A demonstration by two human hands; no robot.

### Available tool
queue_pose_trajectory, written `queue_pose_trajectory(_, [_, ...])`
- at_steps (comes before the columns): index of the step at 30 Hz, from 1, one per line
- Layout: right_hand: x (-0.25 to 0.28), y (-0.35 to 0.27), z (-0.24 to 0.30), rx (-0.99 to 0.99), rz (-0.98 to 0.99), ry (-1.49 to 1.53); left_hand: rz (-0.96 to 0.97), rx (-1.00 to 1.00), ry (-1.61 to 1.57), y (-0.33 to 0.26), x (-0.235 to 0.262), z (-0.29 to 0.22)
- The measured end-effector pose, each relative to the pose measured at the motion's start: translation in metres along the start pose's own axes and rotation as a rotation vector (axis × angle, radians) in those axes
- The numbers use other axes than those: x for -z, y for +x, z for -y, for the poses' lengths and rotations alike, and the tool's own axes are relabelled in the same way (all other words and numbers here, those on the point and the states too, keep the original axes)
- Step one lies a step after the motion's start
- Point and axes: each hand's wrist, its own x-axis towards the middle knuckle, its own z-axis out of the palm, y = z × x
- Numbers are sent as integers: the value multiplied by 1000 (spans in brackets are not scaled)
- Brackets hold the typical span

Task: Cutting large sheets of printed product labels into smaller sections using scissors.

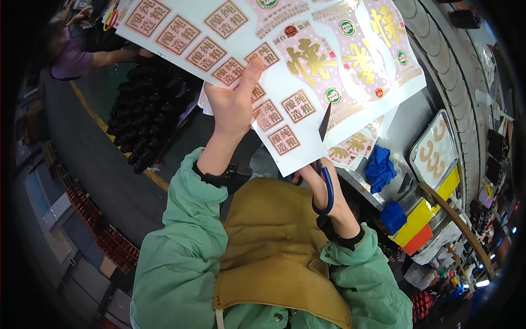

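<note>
A large white sheet (300,155) printed with pink square stamps and gold-lettered labels spans the top of the view. My left hand (233,104) grips its left part, thumb on top and fingers hidden beneath. My right hand (313,183), partly under the sheet's lower edge, holds blue-handled scissors (330,192). One dark blade rises in front of the paper, along a cut edge between the stamps and the labels. The other blade is hidden. Below the sheet, more printed labels (356,143) lie on the metal table (402,123).
On the right are a crumpled blue cloth (380,169) and a tray (412,156) with curved tan pieces. Yellow bins (413,222) stand nearer. Many black bottle-like objects (145,109) are grouped at left. A person in a purple top (74,57) works at the far left.
</note>
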Motion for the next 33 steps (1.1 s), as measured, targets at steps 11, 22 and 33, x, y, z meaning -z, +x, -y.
queue_pose_trajectory(11, [22, -5, 7, -16, 37, -94, 3, 88, -100, -3, -14, 0])
queue_pose_trajectory(22, [31, -14, 3, -98, -56, -161, 82, 137, -8, -5, -12, -3])
queue_pose_trajectory(33, [54, -17, 2, -263, 239, -306, 258, 146, 221, -10, 2, -9])
